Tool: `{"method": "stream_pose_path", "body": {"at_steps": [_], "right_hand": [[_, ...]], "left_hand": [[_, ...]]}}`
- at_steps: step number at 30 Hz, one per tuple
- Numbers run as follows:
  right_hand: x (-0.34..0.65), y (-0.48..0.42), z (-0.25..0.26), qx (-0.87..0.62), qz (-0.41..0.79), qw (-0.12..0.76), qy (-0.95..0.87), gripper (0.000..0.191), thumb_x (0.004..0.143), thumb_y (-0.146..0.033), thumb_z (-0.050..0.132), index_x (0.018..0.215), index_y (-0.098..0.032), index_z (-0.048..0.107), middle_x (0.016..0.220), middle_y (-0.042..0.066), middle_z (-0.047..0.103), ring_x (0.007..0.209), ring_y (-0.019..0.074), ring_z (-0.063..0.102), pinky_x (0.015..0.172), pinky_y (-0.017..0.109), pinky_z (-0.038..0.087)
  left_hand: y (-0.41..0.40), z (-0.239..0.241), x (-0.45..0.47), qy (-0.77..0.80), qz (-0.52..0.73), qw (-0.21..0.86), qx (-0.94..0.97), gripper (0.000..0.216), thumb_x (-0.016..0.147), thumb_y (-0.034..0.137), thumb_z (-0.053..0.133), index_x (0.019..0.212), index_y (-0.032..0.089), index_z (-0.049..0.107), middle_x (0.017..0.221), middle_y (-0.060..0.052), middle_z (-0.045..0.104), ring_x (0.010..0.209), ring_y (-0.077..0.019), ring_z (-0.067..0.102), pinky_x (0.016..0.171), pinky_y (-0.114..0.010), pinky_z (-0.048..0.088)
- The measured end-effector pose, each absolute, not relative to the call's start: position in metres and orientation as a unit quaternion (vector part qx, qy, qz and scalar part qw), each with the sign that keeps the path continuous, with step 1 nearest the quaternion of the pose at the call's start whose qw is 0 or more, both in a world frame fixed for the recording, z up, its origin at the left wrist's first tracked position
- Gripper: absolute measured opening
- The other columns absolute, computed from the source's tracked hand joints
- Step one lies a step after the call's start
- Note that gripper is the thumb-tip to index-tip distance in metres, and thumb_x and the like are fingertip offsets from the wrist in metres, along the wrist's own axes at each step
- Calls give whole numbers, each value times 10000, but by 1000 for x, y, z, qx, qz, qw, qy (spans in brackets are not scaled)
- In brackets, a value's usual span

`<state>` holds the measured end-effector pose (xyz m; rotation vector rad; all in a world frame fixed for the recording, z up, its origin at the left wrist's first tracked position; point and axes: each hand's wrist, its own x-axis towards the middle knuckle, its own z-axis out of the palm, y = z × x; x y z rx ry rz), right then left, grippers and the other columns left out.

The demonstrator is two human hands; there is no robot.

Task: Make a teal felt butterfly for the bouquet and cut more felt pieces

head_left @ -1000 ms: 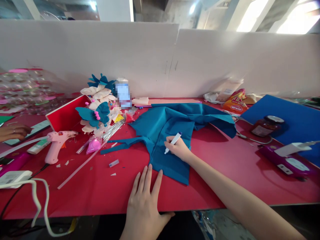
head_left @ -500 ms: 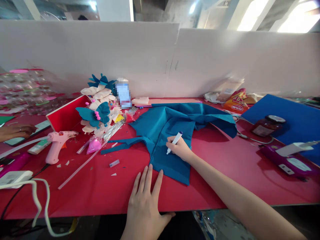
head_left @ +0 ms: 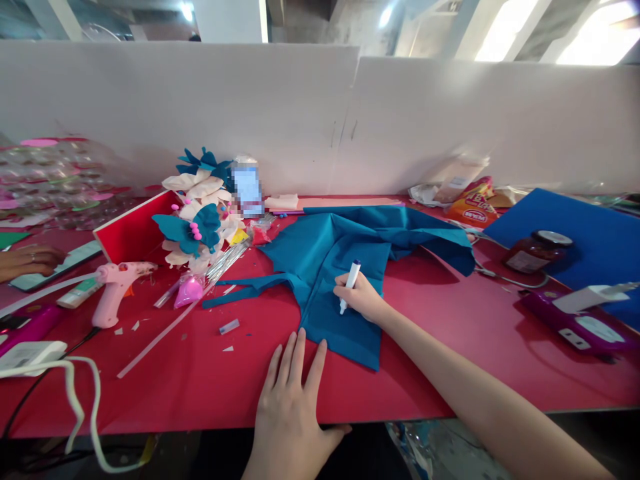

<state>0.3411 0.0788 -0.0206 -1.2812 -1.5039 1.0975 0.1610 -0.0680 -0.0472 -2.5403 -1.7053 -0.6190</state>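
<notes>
A large teal fabric sheet lies folded and rumpled across the middle of the red table, with two narrow strips reaching left. My right hand grips a white marker with a dark end, its tip down at the fabric's front panel. Whether the tip touches the cloth I cannot tell, and no drawn line shows. Flat on the table near the front edge, my left hand has its fingers spread, fingertips at the fabric's lower left edge.
Left stand a pink glue gun, a teal and cream fabric flower arrangement and a phone. Another person's hand rests at far left. On the right are a jar, a blue board and a purple device.
The marker has tilted more upright in my right hand, and its tip has shifted slightly right on the fabric. My left hand stays put. The other person's hand has moved slightly left.
</notes>
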Motion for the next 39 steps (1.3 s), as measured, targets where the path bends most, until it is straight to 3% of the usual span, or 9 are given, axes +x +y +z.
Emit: {"method": "stream_pose_path", "body": {"at_steps": [4, 7, 11, 14, 20, 26, 31, 39], "right_hand": [[339, 80, -22, -508, 468, 458, -560, 288, 631, -233, 529, 468, -221, 292, 422, -72, 306, 373, 67, 302, 358, 207, 196], [338, 78, -18, -501, 466, 488, -542, 337, 719, -388, 572, 502, -206, 389, 457, -62, 349, 390, 64, 292, 371, 208, 202], [341, 68, -5, -501, 391, 497, -591, 368, 793, -502, 572, 675, -162, 652, 500, -34, 408, 424, 78, 319, 392, 225, 221], [348, 58, 2, -521, 319, 489, -623, 346, 814, -486, 575, 821, -167, 708, 587, -3, 512, 466, 98, 418, 416, 230, 300], [356, 40, -8, -528, 369, 450, -618, 321, 861, -445, 533, 880, -159, 678, 621, 1, 576, 493, 117, 535, 478, 235, 410], [351, 37, -20, -514, 455, 446, -575, 214, 812, -382, 555, 724, -191, 518, 560, -28, 548, 389, 79, 397, 380, 208, 304], [352, 39, -24, -537, 384, 437, -610, 373, 823, -395, 539, 572, -221, 325, 441, -84, 316, 379, 65, 278, 370, 200, 195], [348, 37, -19, -562, 322, 407, -644, 369, 834, -402, 490, 555, -222, 329, 442, -64, 344, 398, 84, 311, 398, 221, 220]], "left_hand": [[-69, -46, 162, -550, -193, 10, -812, 1009, 532, 425, 811, 1421, 241, 369, 1508, -121, 306, 1354, -330, 320, 1053, -481, 362], [-68, -47, 162, -549, -194, 13, -813, 1021, 531, 433, 810, 1426, 241, 359, 1514, -120, 294, 1356, -334, 315, 1054, -486, 358], [-65, -51, 157, -531, -192, 20, -825, 1043, 543, 471, 794, 1445, 242, 322, 1515, -132, 288, 1342, -352, 335, 1042, -492, 370], [-63, -54, 154, -514, -188, 26, -837, 1045, 570, 506, 769, 1460, 244, 287, 1510, -145, 295, 1326, -358, 362, 1022, -492, 392], [-65, -50, 158, -534, -203, 22, -821, 999, 548, 479, 788, 1424, 247, 367, 1505, -124, 314, 1342, -353, 337, 1039, -483, 374], [-68, -49, 162, -542, -212, 15, -813, 989, 531, 443, 806, 1408, 244, 394, 1502, -115, 320, 1348, -339, 328, 1060, -473, 355], [-67, -50, 160, -545, -206, 14, -812, 962, 558, 433, 787, 1412, 246, 387, 1506, -109, 315, 1350, -340, 323, 1057, -477, 357], [-66, -50, 158, -536, -210, 11, -818, 961, 573, 453, 779, 1419, 249, 373, 1504, -117, 319, 1348, -336, 333, 1045, -477, 373]]}}
